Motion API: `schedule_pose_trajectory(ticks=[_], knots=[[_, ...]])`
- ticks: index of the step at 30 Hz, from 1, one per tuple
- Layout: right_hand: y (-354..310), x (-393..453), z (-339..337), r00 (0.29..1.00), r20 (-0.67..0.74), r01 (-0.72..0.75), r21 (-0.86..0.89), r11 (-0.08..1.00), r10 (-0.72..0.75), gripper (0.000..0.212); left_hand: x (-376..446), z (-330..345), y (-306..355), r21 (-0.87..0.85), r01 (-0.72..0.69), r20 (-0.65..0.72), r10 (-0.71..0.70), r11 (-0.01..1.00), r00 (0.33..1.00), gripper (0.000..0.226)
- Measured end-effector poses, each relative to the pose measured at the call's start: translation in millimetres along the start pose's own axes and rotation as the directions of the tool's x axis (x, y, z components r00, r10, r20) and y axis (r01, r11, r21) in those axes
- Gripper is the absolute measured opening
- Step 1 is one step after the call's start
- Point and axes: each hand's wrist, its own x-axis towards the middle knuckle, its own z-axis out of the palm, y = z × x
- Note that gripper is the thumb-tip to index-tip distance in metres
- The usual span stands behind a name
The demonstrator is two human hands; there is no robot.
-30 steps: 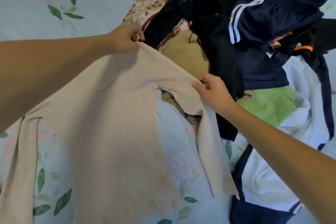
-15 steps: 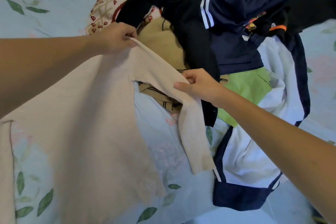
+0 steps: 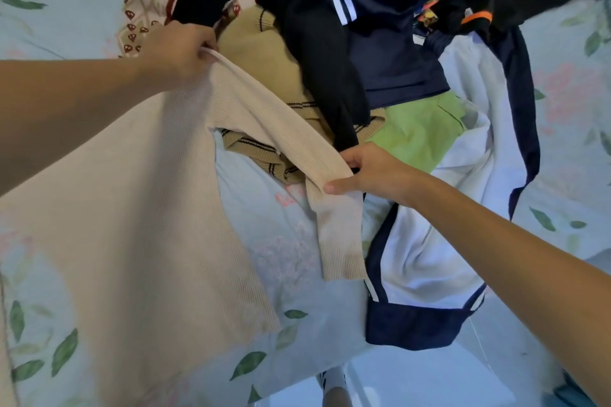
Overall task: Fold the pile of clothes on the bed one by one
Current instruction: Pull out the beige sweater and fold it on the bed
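Observation:
A beige ribbed sweater (image 3: 139, 201) is stretched out above the bed. My left hand (image 3: 175, 53) grips its shoulder at the upper left. My right hand (image 3: 373, 172) pinches its sleeve (image 3: 297, 142) near the cuff, and the cuff end hangs down below my fingers. Behind lies the pile of clothes: a tan knit with dark stripes (image 3: 264, 56), a black garment (image 3: 317, 53), a navy top with white stripes (image 3: 390, 10), a green piece (image 3: 416, 132) and a white and navy garment (image 3: 463, 208).
The bed sheet (image 3: 66, 3) is pale blue with leaf and flower prints. A patterned cream and red cloth (image 3: 148, 0) lies at the far left of the pile. The bed's near edge and a pale floor (image 3: 413, 380) show at the bottom, with a foot (image 3: 334, 387) there.
My right hand has slid down the sleeve toward the cuff and drawn it to the right. The view has shifted, so the pile sits higher in frame and the floor shows.

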Motion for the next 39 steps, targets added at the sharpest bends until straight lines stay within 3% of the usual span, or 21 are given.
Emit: schedule_pose_trajectory(ticks=[9,16,20,23,26,29,31,34,36,39], knots=[[41,-20,-11,0.99,-0.141,-0.02,-0.166,0.986,-0.004,0.021,-5,13,5,0.089,0.032,-0.062,-0.026,0.996,0.998,0.02],[63,-35,-14,0.989,-0.142,-0.036,-0.049,0.998,0.029,0.025,-12,29,13,0.158,0.091,-0.109,-0.074,0.983,0.991,0.027],[69,-44,-16,0.983,-0.17,0.051,-0.105,0.993,-0.068,0.018,-16,32,13,0.176,0.095,-0.144,-0.069,0.98,0.987,0.03],[72,-49,-18,0.98,-0.192,0.034,-0.134,0.99,-0.06,0.014,-24,34,16,0.144,0.109,-0.167,-0.084,0.984,0.982,0.03],[75,-53,-22,0.981,-0.193,-0.017,-0.113,0.993,-0.006,0.017,-39,34,38,0.051,0.184,-0.229,-0.168,0.982,0.959,0.033],[72,-61,-26,0.978,-0.201,-0.062,-0.041,0.997,0.053,0.013,-75,42,90,-0.153,0.14,-0.258,-0.176,0.978,0.95,0.035],[69,-65,-26,0.97,-0.22,-0.101,0.03,0.994,0.105,0.016,-113,53,141,-0.368,0.076,-0.18,-0.151,0.927,0.972,0.024],[62,-68,-25,0.953,-0.224,-0.167,0.178,0.97,0.206,0.023,-176,68,225,-0.644,-0.009,-0.035,-0.017,0.765,0.999,0.007],[56,-70,-24,0.948,-0.188,-0.206,0.254,0.945,0.258,0.024,-211,75,273,-0.72,-0.045,-0.031,0.033,0.693,0.999,0.02],[45,-69,-25,0.926,-0.159,-0.282,0.307,0.909,0.342,0.024,-243,85,320,-0.758,0.026,0.047,0.015,0.651,0.999,0.065]])
